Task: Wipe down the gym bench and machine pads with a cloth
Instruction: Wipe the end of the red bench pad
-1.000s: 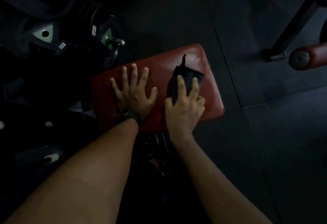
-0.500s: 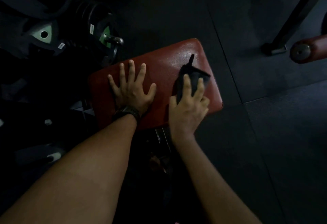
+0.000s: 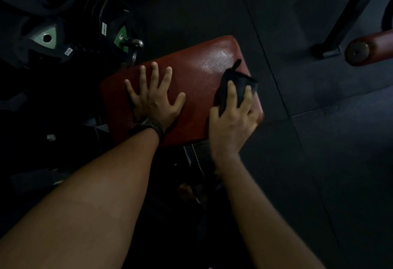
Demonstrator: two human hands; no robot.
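The left grip lies flat on the red padded tabletop, fingers spread wide (a dark watch circles its wrist). The right grip presses the black cloth against the tabletop's right edge with straight fingers. Weight plates sit at left.

The bench pad has a red-brown, leather-like covering, smooth and finely grained, with a pale glossy sheen toward its far right corner; the cloth at its right edge is dark, matt, soft fabric; the floor is dark, matt, rubber-looking tile; the weight plates look dull and dark, one with a grey metal hub; the pin is bright polished metal; the roller pad is similarly covered.
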